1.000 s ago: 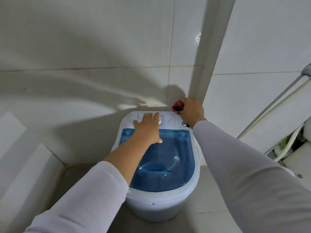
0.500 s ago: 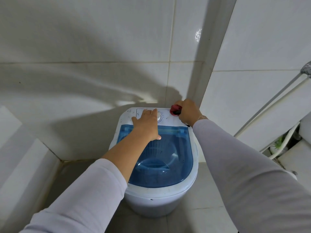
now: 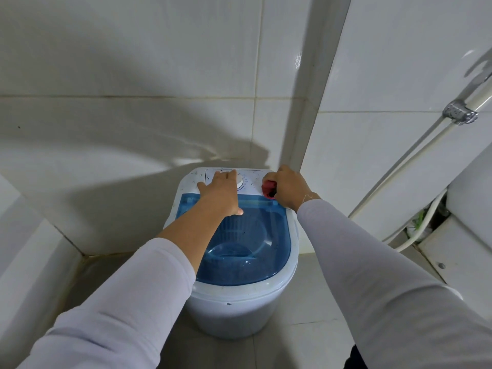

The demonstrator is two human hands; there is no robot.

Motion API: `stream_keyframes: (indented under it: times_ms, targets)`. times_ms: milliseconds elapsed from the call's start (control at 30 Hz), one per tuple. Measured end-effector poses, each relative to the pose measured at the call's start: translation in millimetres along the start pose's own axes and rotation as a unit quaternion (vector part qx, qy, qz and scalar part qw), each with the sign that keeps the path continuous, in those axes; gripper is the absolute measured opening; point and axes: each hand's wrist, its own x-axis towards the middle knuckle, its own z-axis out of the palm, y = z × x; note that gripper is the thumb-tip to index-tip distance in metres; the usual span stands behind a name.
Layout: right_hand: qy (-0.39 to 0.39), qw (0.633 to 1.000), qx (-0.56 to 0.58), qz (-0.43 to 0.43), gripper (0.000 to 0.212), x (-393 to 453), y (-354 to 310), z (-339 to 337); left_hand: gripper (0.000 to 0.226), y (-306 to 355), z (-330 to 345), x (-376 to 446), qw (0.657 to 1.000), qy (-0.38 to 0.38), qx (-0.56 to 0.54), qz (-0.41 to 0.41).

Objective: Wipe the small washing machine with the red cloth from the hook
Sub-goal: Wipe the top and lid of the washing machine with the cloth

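Note:
The small washing machine (image 3: 239, 307) is white with a clear blue lid (image 3: 255, 249) and stands on the floor in a tiled corner. My left hand (image 3: 222, 194) lies flat on its rear control panel, fingers spread beside the white dial (image 3: 241, 181), and holds nothing. My right hand (image 3: 288, 189) is closed on the bunched red cloth (image 3: 269, 188) and presses it on the panel's right end, at the back edge of the lid. Most of the cloth is hidden inside my fist.
Tiled walls close in behind and to the right of the machine. A white pipe with a metal clamp (image 3: 459, 113) runs down the right wall. White hoses (image 3: 415, 235) and a white fixture (image 3: 468, 235) crowd the right side. A low tiled ledge (image 3: 29, 249) rises at left.
My right hand has drawn the red cloth from the machine's back right corner forward onto the panel's right end. My left hand stays on the panel.

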Motion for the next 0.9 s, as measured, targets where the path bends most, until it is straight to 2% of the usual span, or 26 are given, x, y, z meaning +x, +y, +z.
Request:
stream_keyframes:
  times_ms: [267,467,500,567,633,767,900]
  targets:
    - [-0.008,1.0,0.025,0.003,0.023,-14,5,1,0.103,1,-1,-4,1.0,-0.003,0.005,-0.006]
    - [-0.092,0.982,0.132,0.094,0.045,-25,19,-22,0.103,1,0,-4,1.0,0.002,0.008,-0.001]
    - [-0.067,0.977,0.168,0.112,0.046,-26,24,-26,0.102,1,1,-3,1.0,0.004,0.008,-0.001]
    - [0.034,0.957,0.244,0.151,0.046,-29,30,-30,0.101,0,2,-3,1.0,0.005,0.01,-0.001]
    - [0.1,0.94,0.276,0.176,0.048,-31,32,-29,0.101,0,3,-2,1.0,0.006,0.012,0.0]
    - [0.108,0.939,0.279,0.17,0.05,-24,25,-19,0.102,-1,3,0,1.0,0.002,0.014,0.001]
    - [0.051,0.949,0.267,0.16,0.049,-15,19,-8,0.101,-1,5,1,1.0,0.003,0.009,0.003]
